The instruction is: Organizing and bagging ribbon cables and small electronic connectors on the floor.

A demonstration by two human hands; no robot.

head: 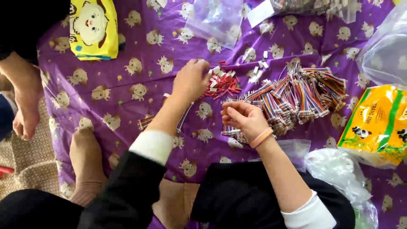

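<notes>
— Step in hand?

— Picking, by the look. Left hand stretched out over the cloth, down on the near edge of the red pieces. Right hand held back close to the body, closed on a striped bundle.

— Fingers?

— On the left: curled down and bunched together, tips hidden behind the knuckles; cannot tell whether pinching a piece or only touching the heap. On the right: thumb and forefinger pressed together, the rest folded round the bundle, one end poking out below the palm.

— And the rest of the wires?

— Heaped as more wires just beyond the right hand, fanned out toward the yellow bag. A few loose strips under the left forearm. Red pieces between the two hands, touching the wire heap's left end.

— Next move calls for what?

— Probably a fine pinch on a single red piece, lifted clear without dragging its neighbours along. Then bringing the hands together, so a steady hold on the bundle, end kept free. Small parts, tangled heap: slow and precise rather than quick.

— Anything in the way?

— No. Somebody else's foot well off to the left, apart from the work.
</notes>
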